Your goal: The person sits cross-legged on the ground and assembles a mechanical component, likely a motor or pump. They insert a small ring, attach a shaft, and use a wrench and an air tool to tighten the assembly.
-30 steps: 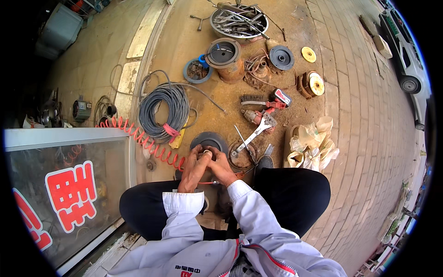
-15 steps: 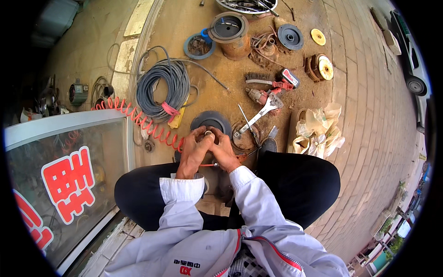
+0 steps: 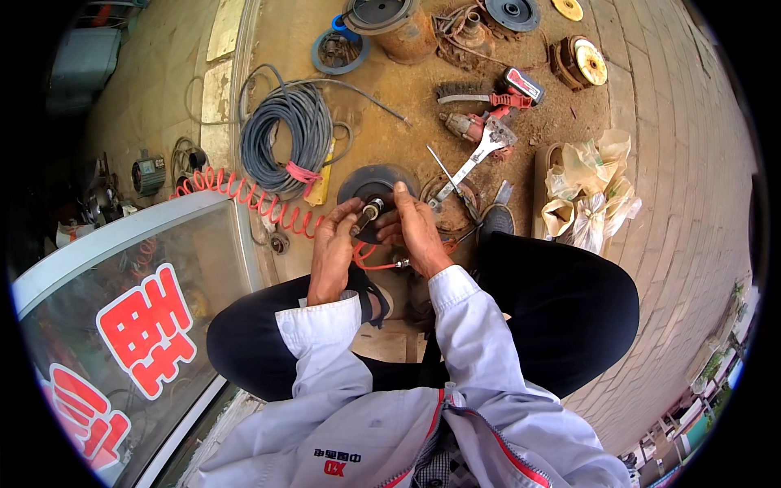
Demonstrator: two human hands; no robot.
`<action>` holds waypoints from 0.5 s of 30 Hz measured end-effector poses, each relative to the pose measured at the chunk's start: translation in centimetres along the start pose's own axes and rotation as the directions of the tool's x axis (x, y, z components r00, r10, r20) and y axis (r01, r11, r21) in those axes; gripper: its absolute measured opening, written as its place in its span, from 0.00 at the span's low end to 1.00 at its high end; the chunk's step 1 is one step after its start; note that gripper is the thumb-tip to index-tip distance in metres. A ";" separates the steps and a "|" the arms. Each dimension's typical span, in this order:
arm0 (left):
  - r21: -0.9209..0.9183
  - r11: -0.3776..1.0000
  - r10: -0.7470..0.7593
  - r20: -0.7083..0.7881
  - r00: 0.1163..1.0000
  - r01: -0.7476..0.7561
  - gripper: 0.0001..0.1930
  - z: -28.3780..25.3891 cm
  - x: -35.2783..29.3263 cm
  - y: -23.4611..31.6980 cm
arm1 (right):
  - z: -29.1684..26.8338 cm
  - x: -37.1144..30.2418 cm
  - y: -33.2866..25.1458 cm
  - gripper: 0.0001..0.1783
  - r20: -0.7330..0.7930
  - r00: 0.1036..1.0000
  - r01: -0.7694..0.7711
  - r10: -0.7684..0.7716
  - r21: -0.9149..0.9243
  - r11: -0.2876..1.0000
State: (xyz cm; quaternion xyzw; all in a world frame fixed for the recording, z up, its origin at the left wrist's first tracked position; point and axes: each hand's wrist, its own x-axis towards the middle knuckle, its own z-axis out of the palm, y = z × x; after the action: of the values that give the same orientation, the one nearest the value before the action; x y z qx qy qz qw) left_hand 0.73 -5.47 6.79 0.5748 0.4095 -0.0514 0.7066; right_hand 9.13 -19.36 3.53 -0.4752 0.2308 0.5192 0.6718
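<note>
My left hand (image 3: 329, 248) pinches the lower end of a short metal shaft (image 3: 368, 218) with a shiny ringed upper end. Just right of the shaft is my right hand (image 3: 416, 232), thumb raised and fingers apart from it, holding nothing that I can see. Behind both hands lies a dark round flange (image 3: 376, 177), partly hidden by them. A thin red air hose (image 3: 366, 262) with a metal fitting passes beneath my wrists. To the right, a white-handled adjustable wrench (image 3: 473, 163) leans across a rusty round part, beside a thin rod.
A coil of grey cable (image 3: 285, 138) and a red spiral hose (image 3: 244, 192) lie left, by a glass door (image 3: 146, 309). Farther off are a red power drill (image 3: 480, 126), a wire brush (image 3: 462, 91) and a rusty cylinder (image 3: 403, 39). Crumpled bags (image 3: 590, 183) sit right.
My hands, clasped together before, have come apart. The right hand has moved to the right, and the metal shaft now shows between them. The head view has shifted slightly.
</note>
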 end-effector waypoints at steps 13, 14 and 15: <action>0.737 0.653 0.417 -0.156 0.896 -0.175 0.15 3.4 1.5 -2.2 | -0.8 5.4 3.6 0.26 -0.341 0.619 0.325 -0.707 -0.708 0.626; 0.750 0.640 0.422 -0.159 0.893 -0.168 0.15 3.5 1.6 -2.2 | -0.6 5.8 4.0 0.27 -0.339 0.627 0.331 -0.701 -0.699 0.634; 0.763 0.626 0.427 -0.161 0.890 -0.162 0.16 3.6 1.8 -2.2 | -0.6 6.2 4.4 0.28 -0.355 0.620 0.317 -0.699 -0.702 0.638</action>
State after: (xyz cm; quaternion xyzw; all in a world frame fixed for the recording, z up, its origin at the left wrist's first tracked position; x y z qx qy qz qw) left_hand 2.59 -8.58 3.97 0.8681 0.3642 0.0036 0.3374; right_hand 7.42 -16.85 -3.42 -0.8393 0.1089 0.1584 0.5085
